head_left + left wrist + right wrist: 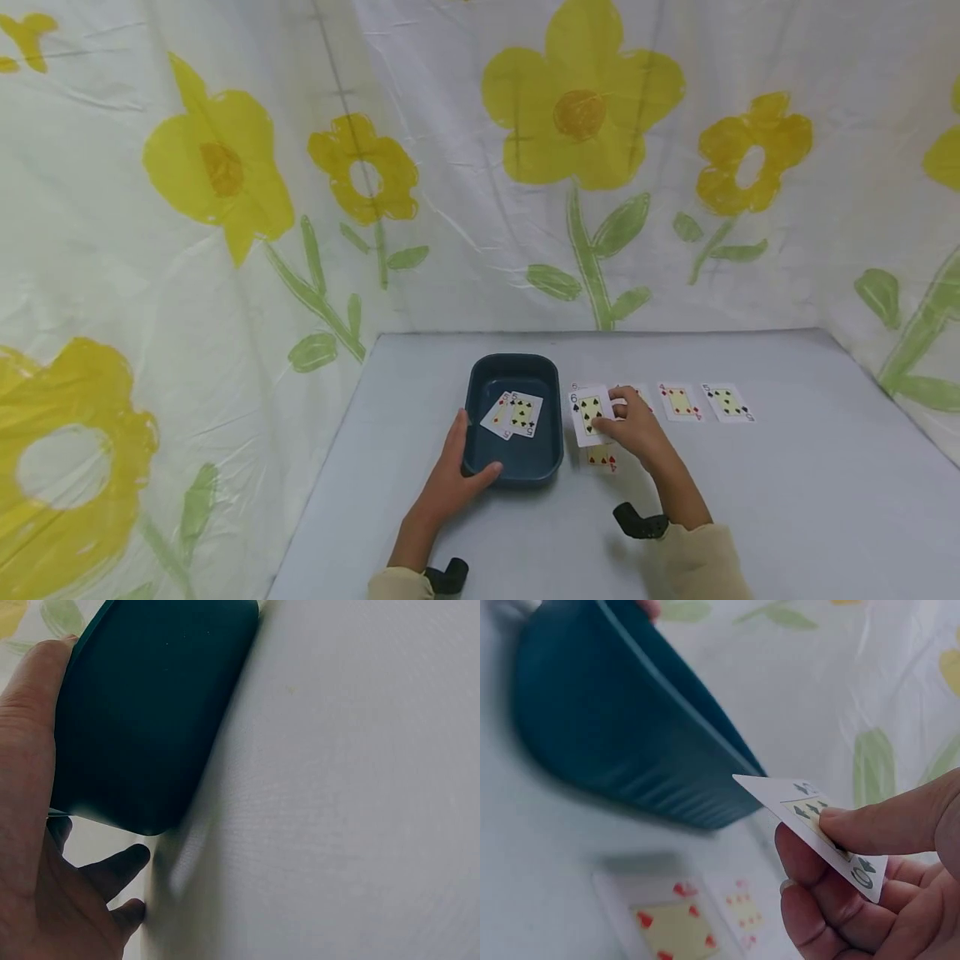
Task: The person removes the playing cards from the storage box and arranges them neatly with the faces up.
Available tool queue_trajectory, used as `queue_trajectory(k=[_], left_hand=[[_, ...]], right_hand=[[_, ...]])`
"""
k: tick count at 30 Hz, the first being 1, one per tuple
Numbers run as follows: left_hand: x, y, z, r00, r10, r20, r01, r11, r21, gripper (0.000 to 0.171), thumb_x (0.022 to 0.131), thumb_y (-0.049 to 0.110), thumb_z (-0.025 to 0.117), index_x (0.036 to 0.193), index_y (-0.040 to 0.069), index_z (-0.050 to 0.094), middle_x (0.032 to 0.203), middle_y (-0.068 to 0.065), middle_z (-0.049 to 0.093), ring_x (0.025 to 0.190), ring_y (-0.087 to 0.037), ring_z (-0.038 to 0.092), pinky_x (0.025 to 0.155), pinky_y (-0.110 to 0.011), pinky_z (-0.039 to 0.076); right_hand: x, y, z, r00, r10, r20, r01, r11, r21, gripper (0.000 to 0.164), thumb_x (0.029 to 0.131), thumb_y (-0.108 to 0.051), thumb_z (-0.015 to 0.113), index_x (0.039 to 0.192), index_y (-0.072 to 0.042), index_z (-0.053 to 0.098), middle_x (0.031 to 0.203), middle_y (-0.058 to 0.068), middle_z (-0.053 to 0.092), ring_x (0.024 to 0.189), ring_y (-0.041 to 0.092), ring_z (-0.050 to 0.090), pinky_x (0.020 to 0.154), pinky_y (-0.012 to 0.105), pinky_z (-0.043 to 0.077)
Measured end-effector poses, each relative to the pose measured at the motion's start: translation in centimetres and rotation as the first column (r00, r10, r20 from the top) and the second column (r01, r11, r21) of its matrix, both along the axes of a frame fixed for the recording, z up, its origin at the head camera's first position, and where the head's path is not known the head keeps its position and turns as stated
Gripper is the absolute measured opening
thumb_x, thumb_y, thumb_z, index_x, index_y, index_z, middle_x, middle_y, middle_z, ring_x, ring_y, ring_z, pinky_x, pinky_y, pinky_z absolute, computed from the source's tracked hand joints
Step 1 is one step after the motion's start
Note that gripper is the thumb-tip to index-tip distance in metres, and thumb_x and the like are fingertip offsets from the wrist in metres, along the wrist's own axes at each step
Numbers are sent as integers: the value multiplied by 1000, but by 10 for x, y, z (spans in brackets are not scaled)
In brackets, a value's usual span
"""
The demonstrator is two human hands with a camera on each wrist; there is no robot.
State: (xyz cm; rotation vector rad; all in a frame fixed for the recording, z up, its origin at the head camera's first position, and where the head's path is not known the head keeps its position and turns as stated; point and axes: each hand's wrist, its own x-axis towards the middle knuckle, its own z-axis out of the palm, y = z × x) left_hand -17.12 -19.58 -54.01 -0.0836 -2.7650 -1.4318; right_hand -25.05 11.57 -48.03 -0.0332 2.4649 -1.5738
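A dark teal plastic tray (512, 472) has my left hand (452, 483) at its near left corner. The fingers lie fairly straight along its left side and the thumb rests at the near rim. Inside the tray lie two overlapping playing cards, a black five (527, 415) over a red five (493, 420). My right hand (637, 429) pinches a six of spades (588, 412) between thumb and fingers, just right of the tray. In the right wrist view the card (810, 814) is tilted above the table, the thumb pressing its face.
Right of the tray, a red-suited card (601, 457) shows partly below the held card. A four of diamonds (680, 402) and a black five (727, 402) lie farther right; another card is mostly behind my right hand. A flower-printed curtain (465, 275) hangs behind the white table (555, 542).
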Motion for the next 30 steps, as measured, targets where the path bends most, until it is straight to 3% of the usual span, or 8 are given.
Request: queue_trajectory(k=[16, 22, 30], left_hand=[[2, 0, -2, 1000, -7, 11, 6, 1000, 29, 105, 89, 47, 73, 163, 26, 1, 168, 3, 2, 152, -21, 5, 117, -58, 16], [1, -1, -1, 1000, 5, 9, -5, 1000, 21, 105, 89, 48, 73, 163, 26, 2, 167, 7, 2, 152, -17, 5, 117, -57, 16], [-1, -1, 0, 1000, -4, 1, 4, 1000, 21, 105, 89, 47, 74, 163, 23, 2, 168, 5, 2, 152, -19, 5, 117, -57, 16]], right_hand=[[19, 46, -41, 994, -92, 57, 85, 990, 115, 59, 91, -9, 70, 136, 9, 37, 115, 29, 63, 96, 30, 61, 73, 33, 47], [17, 58, -44, 997, -83, 3, 81, 978, 191, 57, 91, -12, 69, 133, 9, 37, 113, 30, 60, 95, 33, 59, 73, 37, 49], [19, 63, -39, 993, -122, 5, 114, 940, 320, 56, 91, -16, 66, 132, 9, 37, 110, 31, 56, 89, 36, 57, 71, 42, 49]])
